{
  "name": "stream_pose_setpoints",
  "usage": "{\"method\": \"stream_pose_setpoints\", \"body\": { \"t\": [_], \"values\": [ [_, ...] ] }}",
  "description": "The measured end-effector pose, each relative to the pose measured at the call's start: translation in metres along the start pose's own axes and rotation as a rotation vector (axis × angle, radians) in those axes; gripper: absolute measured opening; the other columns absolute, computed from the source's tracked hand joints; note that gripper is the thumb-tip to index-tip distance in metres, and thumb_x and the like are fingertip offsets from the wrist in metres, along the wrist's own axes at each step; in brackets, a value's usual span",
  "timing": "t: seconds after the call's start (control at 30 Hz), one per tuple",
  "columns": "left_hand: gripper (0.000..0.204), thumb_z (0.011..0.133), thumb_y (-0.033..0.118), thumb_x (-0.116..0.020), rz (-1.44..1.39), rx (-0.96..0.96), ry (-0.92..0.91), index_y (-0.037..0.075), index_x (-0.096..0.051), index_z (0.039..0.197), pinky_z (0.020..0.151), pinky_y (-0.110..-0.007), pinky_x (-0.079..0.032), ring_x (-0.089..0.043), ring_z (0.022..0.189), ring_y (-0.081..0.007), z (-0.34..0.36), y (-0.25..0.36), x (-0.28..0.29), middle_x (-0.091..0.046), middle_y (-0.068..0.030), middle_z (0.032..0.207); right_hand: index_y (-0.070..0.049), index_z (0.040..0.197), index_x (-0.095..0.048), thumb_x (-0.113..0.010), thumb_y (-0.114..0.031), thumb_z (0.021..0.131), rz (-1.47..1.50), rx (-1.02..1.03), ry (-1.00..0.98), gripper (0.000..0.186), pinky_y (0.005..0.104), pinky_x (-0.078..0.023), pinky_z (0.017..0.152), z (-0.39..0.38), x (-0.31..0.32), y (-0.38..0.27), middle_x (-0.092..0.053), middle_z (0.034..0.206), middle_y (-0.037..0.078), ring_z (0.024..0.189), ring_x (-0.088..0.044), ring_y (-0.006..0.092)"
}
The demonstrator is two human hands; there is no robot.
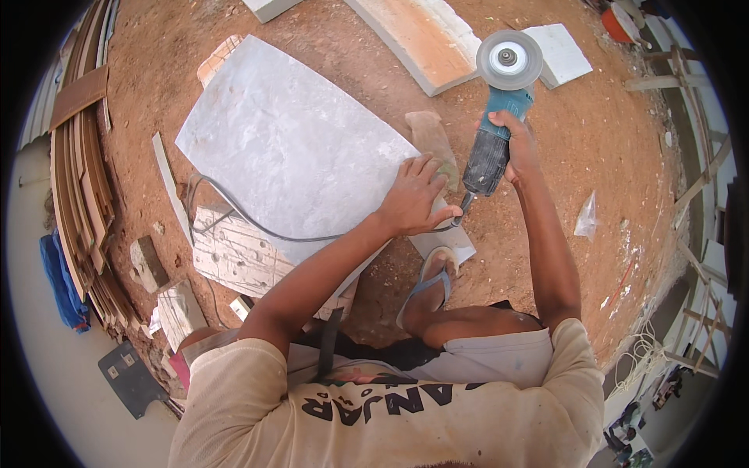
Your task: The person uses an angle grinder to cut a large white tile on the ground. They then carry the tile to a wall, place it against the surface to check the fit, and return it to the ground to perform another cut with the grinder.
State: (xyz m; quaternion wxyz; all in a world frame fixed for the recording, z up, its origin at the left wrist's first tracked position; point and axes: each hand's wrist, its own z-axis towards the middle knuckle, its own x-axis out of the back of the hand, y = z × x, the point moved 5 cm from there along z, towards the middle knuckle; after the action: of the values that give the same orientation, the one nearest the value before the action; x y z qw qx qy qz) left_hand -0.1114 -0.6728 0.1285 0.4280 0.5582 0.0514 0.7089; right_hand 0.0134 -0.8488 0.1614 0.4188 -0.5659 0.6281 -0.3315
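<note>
My right hand (521, 150) is closed around the body of a teal and black angle grinder (488, 160), held up to the right of the stone slab. Its round disc (530, 72) faces up; whether it spins, I cannot tell. Across the right edge of a large pale grey slab (292, 144) lies my left hand (415, 195), fingers spread and thumb stretched toward the grinder's cord. That black cord (304, 239) runs from the tool's tail under my left forearm and over the slab's near edge. Beneath the slab is a whitish, scratched block (238, 253).
Long stone pieces (429, 39) and a white block (558, 53) lie on the reddish dirt beyond the slab. Stacked boards (78, 187) line the left side. A clear plastic scrap (587, 214) is at right. My sandalled foot (431, 288) rests close to the slab's near right edge.
</note>
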Motion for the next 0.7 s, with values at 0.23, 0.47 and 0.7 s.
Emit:
{"method": "stream_pose_setpoints", "body": {
  "t": [0.23, 0.47, 0.7],
  "values": [
    [0.056, 0.089, 0.035, -0.068, 0.183, 0.018, -0.334, -0.004, -0.055, 0.127, 0.122, -0.063, -0.018, -0.039, 0.136, -0.0465, -0.005, -0.019, -0.036, -0.051, -0.0255, 0.133, 0.003, 0.108, -0.061, -0.073, -0.02, 0.079, -0.186, 0.02, -0.072, 0.038, 0.0331, -0.056, 0.071, -0.008, 0.005, 0.0, -0.069, 0.09, 0.011, 0.078, -0.067, 0.0179],
    [0.047, 0.071, 0.004, -0.063, 0.152, -0.017, -0.261, -0.006, -0.055, 0.116, 0.121, -0.06, -0.024, -0.047, 0.125, -0.0449, -0.02, -0.018, -0.043, -0.052, -0.0251, 0.116, 0.002, 0.109, -0.063, -0.079, -0.018, 0.073, -0.409, 0.044, -0.112, 0.044, 0.0309, -0.053, 0.072, -0.016, -0.003, 0.024, -0.069, 0.091, 0.008, 0.079, -0.065, 0.0147],
    [0.045, 0.081, 0.013, -0.07, -0.087, -0.026, -0.146, -0.004, -0.056, 0.12, 0.12, -0.059, -0.028, -0.044, 0.131, -0.0449, -0.038, -0.021, -0.025, -0.052, -0.024, 0.126, 0.005, 0.117, -0.062, -0.08, -0.024, 0.07, -0.722, 0.103, -0.196, 0.058, 0.0337, -0.053, 0.081, -0.014, -0.021, 0.039, -0.07, 0.098, 0.011, 0.087, -0.066, 0.0203]
  ]
}}
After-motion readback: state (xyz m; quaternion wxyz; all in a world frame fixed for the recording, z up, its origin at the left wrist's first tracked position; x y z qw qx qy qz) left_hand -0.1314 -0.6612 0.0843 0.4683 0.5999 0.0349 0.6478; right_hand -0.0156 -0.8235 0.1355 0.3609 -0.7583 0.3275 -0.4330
